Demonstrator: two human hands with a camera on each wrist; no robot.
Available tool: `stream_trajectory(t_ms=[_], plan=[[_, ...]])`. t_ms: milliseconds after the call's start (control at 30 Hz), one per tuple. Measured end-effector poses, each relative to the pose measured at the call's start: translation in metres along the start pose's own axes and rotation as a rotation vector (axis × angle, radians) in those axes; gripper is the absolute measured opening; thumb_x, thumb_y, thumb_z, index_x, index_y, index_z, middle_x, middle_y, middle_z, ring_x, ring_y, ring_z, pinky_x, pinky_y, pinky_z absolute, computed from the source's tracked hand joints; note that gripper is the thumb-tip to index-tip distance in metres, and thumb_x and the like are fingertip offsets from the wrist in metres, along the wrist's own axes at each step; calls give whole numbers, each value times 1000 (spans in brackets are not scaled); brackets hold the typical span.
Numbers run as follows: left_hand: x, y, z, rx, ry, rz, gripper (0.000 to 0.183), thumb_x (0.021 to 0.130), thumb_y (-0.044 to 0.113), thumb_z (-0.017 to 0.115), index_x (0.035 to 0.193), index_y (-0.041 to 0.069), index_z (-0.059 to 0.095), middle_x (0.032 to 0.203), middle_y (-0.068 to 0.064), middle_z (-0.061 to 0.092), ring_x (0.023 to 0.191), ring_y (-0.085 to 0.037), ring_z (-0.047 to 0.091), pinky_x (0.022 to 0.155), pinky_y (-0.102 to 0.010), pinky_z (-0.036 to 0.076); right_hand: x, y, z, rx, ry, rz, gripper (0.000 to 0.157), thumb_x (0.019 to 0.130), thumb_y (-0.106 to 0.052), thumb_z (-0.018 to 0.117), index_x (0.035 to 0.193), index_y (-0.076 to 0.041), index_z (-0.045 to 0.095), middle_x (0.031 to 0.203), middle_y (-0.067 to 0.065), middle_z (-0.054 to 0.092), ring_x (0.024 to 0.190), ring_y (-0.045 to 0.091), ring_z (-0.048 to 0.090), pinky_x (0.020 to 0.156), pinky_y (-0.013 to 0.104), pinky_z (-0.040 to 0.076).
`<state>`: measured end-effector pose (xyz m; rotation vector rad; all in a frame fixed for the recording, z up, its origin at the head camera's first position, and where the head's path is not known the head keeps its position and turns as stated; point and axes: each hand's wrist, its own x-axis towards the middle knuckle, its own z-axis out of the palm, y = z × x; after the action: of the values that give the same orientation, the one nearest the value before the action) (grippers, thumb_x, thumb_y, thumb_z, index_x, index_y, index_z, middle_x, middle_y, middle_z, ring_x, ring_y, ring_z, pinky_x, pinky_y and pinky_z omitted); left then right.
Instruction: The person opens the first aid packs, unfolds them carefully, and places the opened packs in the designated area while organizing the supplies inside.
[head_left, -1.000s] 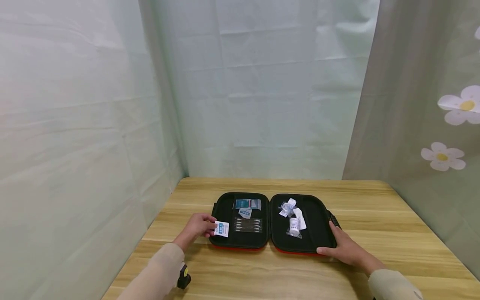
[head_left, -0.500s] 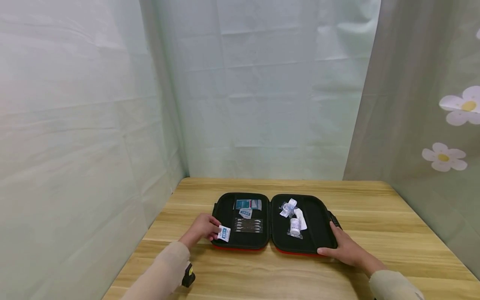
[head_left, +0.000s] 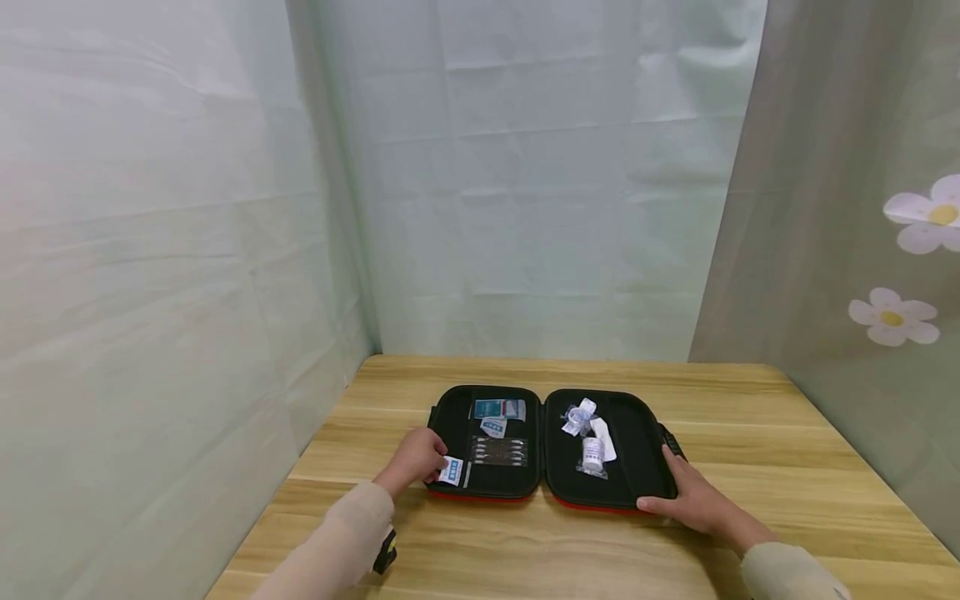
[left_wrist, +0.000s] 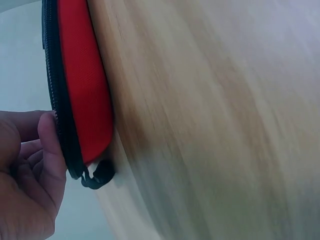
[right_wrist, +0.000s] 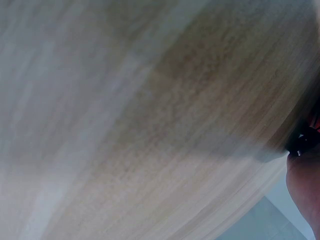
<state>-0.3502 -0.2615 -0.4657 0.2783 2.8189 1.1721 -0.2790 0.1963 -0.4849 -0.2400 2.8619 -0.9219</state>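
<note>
The case [head_left: 637,429] lay unfolded on the counter [head_left: 525,558], its two black-lined halves side by side. At the case's near left corner the person's left hand [head_left: 415,458] held a small white-and-blue sachet [head_left: 453,472], the grip pinched on its outer edge; whether the sachet touched the case could not be told. It looked thin, flat and nearly weightless, probably slick and apt to crease, so a thumb-and-finger hold on its edge seemed right, without squeezing the middle. At the case's near right corner the right hand [head_left: 695,502] rested with its grip spread, thumb on the front edge, index finger along the outer side, clenched on nothing. The case looked stiff and light, its edge a sound place to steady it. Farther back in the case's left half lay a blue-green packet [head_left: 495,408], a second sachet [head_left: 492,427] and a clear pack of swabs [head_left: 499,451]. The case's right half carried a bagged white bottle [head_left: 592,454], a white strip [head_left: 604,439] and a clear-wrapped bundle [head_left: 578,417], likely to slide if tipped.
</note>
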Motion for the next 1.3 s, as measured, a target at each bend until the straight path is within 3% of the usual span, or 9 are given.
stream_trajectory(t_ms=[467, 767, 1067, 1300], plan=[[-2, 4, 7, -49, -24, 23, 10, 81, -10, 68, 91, -12, 70, 79, -12, 64, 59, -18, 65, 55, -31, 58, -1, -1, 0, 6, -8, 7, 114, 85, -50, 74, 152, 12, 8, 152, 42, 13, 138, 61, 15, 106, 73, 19], [1, 0, 13, -152, -73, -20, 17, 83, -12, 63, 100, -13, 68, 80, -12, 63, 57, -15, 63, 56, -30, 58, -2, -2, -1, 13, -7, -3, 113, 85, -49, 74, 152, 13, 8, 152, 42, 13, 138, 61, 14, 106, 73, 18], [6, 2, 20, -311, -86, -136, 32, 87, -12, 48, 117, -13, 59, 75, -14, 60, 55, -15, 60, 55, -30, 58, -3, -3, -1, 3, 6, -22, 112, 85, -48, 74, 151, 14, 9, 151, 43, 15, 137, 61, 16, 105, 73, 19], [3, 7, 21, -363, -107, -142, 29, 92, -8, 45, 118, -15, 57, 75, -13, 60, 58, -16, 60, 57, -32, 58, -1, -1, -1, -1, 3, -21, 112, 85, -48, 74, 152, 14, 9, 151, 43, 14, 137, 61, 16, 105, 73, 20]])
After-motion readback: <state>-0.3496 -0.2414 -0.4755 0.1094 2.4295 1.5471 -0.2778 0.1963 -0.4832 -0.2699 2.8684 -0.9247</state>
